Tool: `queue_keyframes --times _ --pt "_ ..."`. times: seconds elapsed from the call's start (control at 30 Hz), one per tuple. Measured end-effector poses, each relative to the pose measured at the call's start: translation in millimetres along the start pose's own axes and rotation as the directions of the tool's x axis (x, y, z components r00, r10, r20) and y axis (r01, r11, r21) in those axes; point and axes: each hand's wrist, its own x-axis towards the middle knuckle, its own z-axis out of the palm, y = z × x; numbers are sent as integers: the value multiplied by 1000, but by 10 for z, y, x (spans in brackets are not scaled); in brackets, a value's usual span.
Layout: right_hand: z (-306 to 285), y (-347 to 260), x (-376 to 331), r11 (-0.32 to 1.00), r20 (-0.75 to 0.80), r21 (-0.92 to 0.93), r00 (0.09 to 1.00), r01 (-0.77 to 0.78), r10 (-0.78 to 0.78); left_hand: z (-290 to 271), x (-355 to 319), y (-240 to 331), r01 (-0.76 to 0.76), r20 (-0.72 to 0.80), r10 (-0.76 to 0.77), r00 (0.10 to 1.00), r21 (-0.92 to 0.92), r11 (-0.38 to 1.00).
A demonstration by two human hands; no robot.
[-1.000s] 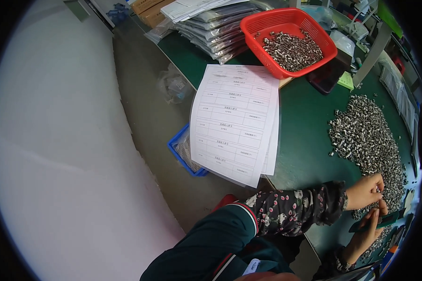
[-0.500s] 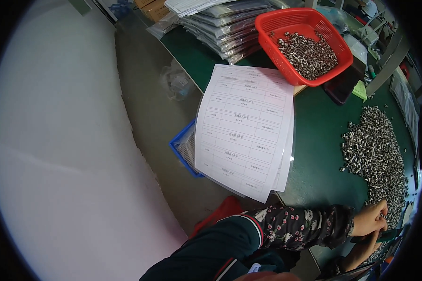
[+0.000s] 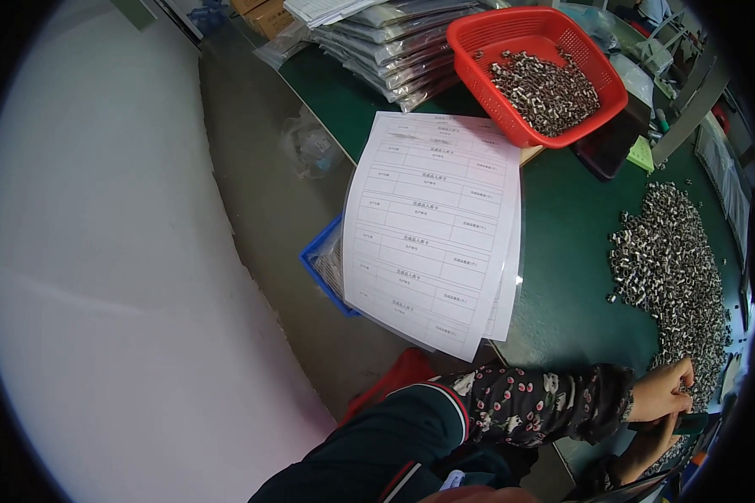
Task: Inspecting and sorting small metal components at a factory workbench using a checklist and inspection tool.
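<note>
Small shiny metal clip-like pieces lie in a long heap (image 3: 675, 268) on the green table at the right. My left hand (image 3: 661, 392), in a dark flowered sleeve cover, is at the heap's near end with its fingers bent and pinched together. Whatever they hold is too small to make out. Just below it my right hand (image 3: 646, 446) is partly covered by the left, its fingers closed and meeting the left fingertips. A dark green object (image 3: 691, 423) is beside the right fingers; its kind is unclear, as is whether the hand grips it.
A red plastic basket (image 3: 535, 130) at the back holds more metal pieces. Printed sheets (image 3: 428, 243) overhang the table's left edge above a blue crate (image 3: 323, 260). Behind are stacked plastic-wrapped packets (image 3: 394, 54) and a dark tray (image 3: 608, 151). A white wall (image 3: 101, 251) runs along the left.
The view has shifted slightly, so the basket and papers appear a little further up and left. My hands stay together at the heap; the green object beside them has changed its angle slightly.
</note>
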Motion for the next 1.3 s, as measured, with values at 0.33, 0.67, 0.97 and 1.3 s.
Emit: queue_keyframes --times 0.33,0.67,0.97,1.3 --pt "-39 -51 5 1000 282 -25 959 -5 12 9 34 -74 45 55 -41 998 -88 995" --pt "128 -79 -31 997 203 -75 979 3 12 -4 26 -16 -5 -33 6 999 42 999" --pt "-68 -4 103 983 231 -147 970 107 -71 -22 17 65 56 -72 -50 996 76 996" --pt "70 -58 28 987 200 -113 976 112 -88 20 27 -69 15 -98 -14 995 12 1000"
